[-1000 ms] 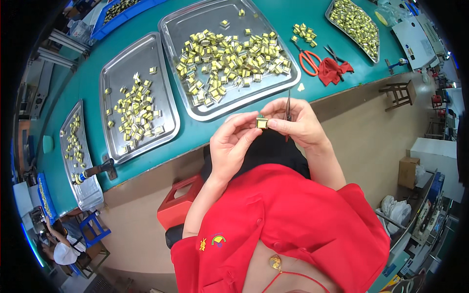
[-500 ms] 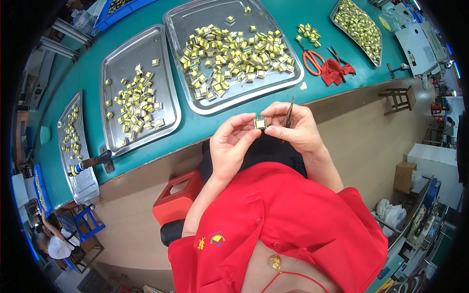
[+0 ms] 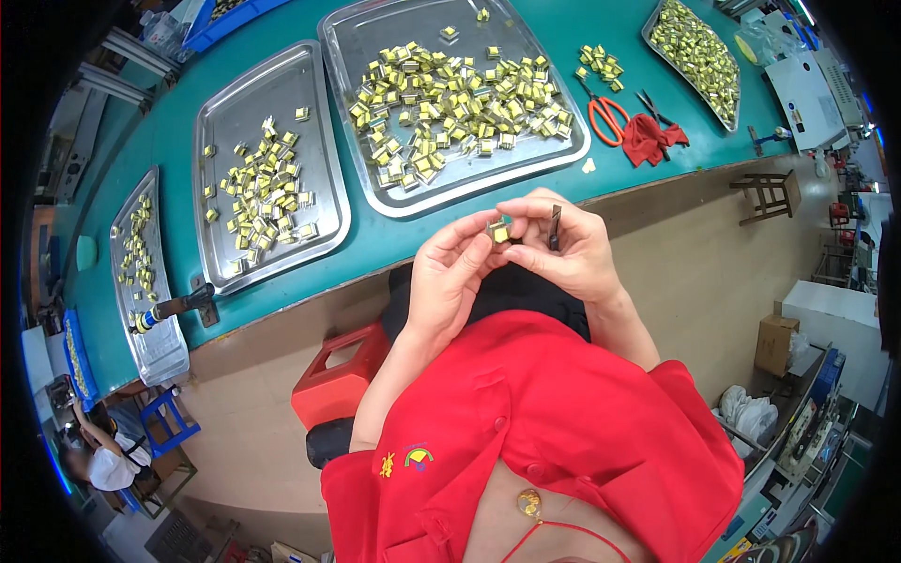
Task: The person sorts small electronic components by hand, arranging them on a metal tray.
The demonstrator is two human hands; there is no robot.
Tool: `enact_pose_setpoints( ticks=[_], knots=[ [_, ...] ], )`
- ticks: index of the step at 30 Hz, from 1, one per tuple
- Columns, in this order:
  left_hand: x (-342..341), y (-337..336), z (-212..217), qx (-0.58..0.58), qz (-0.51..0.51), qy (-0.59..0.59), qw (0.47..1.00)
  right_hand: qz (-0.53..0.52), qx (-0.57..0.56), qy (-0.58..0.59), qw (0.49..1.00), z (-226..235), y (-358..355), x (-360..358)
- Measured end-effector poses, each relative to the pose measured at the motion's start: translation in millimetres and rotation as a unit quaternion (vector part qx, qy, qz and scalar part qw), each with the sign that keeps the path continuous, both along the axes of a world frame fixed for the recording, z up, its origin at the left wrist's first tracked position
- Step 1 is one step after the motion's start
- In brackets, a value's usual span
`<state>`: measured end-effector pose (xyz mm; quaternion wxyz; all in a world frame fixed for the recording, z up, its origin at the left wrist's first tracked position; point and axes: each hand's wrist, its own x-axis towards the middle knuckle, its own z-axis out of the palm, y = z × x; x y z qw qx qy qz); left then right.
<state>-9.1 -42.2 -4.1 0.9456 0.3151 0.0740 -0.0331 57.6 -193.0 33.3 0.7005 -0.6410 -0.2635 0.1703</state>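
Between my hands, just off the front edge of the green table, is a small transformer (image 3: 500,233) with yellow tape and metal pins. My left hand (image 3: 452,272) pinches it between thumb and fingertips. My right hand (image 3: 572,249) has its thumb and forefinger close to the transformer's right side; whether they touch it I cannot tell. Dark tweezers (image 3: 555,227) are tucked among the right hand's fingers. Beyond my hands, a large metal tray (image 3: 413,200) bears a heap of similar transformers. Another metal tray (image 3: 324,220) to its left holds a smaller heap.
A narrow tray (image 3: 164,352) stands at the far left, near a clamped black tool (image 3: 178,307). Orange-handled scissors (image 3: 608,122), a red cloth (image 3: 646,141) and loose transformers lie right of the large tray. A full tray (image 3: 728,120) is farther right. A red stool (image 3: 328,380) is below the table.
The transformer has been turned and tilted in my fingers. The tweezers have swung in my right hand, their pointed tip no longer standing out upward. The view has shifted slightly.
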Motion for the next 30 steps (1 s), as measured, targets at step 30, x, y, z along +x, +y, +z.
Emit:
enact_pose_setpoints(
  ticks=[30],
  knots=[
    [9.4,3.3,-0.7,0.065,0.012,0.047,0.997,-0.281,-0.298,-0.25,0.878,-37.8,-22.7,92.2]
  ],
)
